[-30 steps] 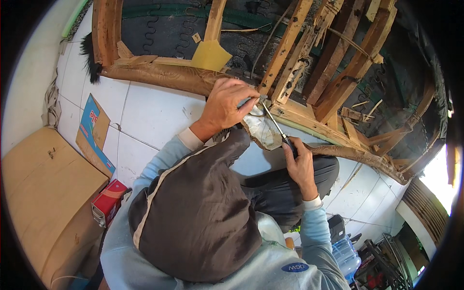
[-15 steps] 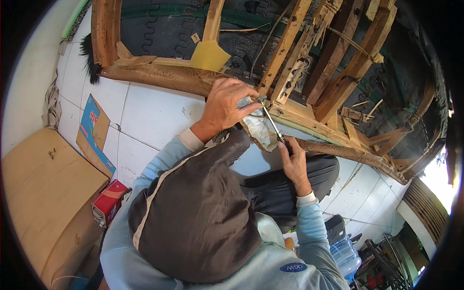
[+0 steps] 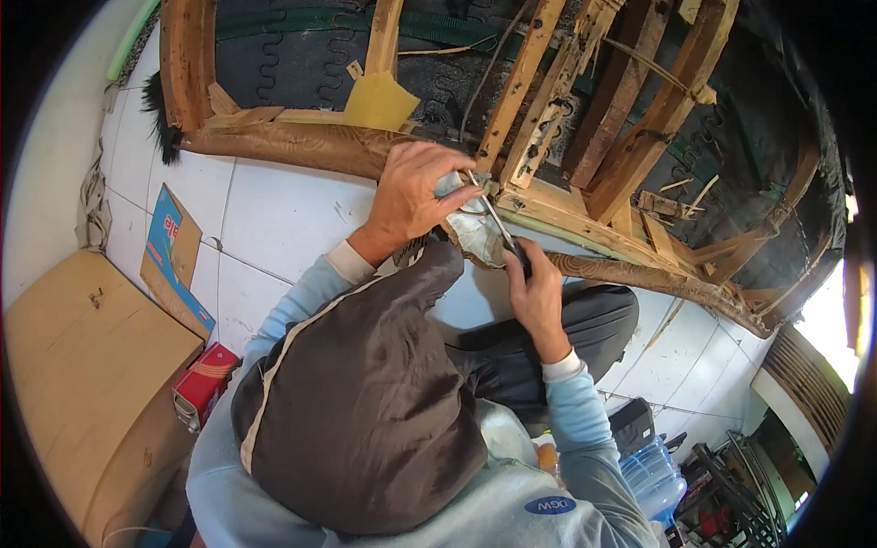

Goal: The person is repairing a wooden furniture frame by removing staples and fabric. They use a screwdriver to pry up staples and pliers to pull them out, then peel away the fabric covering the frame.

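1. My right hand is gripping the dark handle of a slim tool on my side of the wooden frame; its metal shaft is slanting toward the frame's near edge.
2. My left hand is curling beside the tool's tip, just short of the frame; I cannot tell whether thumb and forefinger are pinching the tip, material or both.
3. A pale flap is lying partly under the shaft, beside the frame's near edge, showing a ragged brown border.
4. The tool is looking light and stiff to me; the bare shaft is probably offering a slick hold, so the handle is seeming the best place to grip.
5. The flap is looking thin and soft, probably prone to tearing at that border; I am judging a broad pinch further in, nearer the frame, as safer.
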A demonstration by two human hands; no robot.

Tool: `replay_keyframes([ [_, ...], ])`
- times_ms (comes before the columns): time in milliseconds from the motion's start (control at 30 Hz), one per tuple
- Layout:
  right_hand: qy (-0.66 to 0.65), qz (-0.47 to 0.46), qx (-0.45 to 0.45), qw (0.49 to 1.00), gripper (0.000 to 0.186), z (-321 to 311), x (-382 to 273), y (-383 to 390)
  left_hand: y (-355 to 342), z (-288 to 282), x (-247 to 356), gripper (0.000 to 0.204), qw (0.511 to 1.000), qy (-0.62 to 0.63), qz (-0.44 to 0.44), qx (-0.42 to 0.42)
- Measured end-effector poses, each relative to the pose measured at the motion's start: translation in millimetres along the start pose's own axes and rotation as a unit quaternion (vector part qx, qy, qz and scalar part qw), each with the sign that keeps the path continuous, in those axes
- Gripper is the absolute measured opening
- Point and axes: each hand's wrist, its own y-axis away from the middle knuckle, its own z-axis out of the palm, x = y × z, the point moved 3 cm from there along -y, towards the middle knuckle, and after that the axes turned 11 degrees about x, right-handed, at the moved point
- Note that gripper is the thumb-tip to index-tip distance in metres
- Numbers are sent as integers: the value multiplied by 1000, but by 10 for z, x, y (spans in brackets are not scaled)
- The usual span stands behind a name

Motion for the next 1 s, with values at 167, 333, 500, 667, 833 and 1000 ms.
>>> replay_keyframes([
  [167, -118, 112, -23, 986, 25, 47, 48, 142, -142, -40, 118, 46, 999, 13, -15, 38],
  [333, -163, 172, 253, 938, 20, -771, 455, 475, -57, 172, 79, 38, 997, -79, -14, 25],
  [500, -158, 257, 497, 814, 23, -1913, 1007, 812, -137, 193, 95, 30, 995, -45, -85, 15],
  [667, 4, 501, 521, 691, 42, -1791, 2507, 2591, -66, 251, 44, 30, 993, -53, -102, -13],
  [833, 188, 563, 514, 619, 49, -1489, 2680, 3453, -10, 223, 100, 23, 998, -9, -55, 40],
  [1000, 320, 525, 435, 658, 71, -1304, 2208, 3148, -32, 108, 140, 21, 991, -75, 110, -4],
])
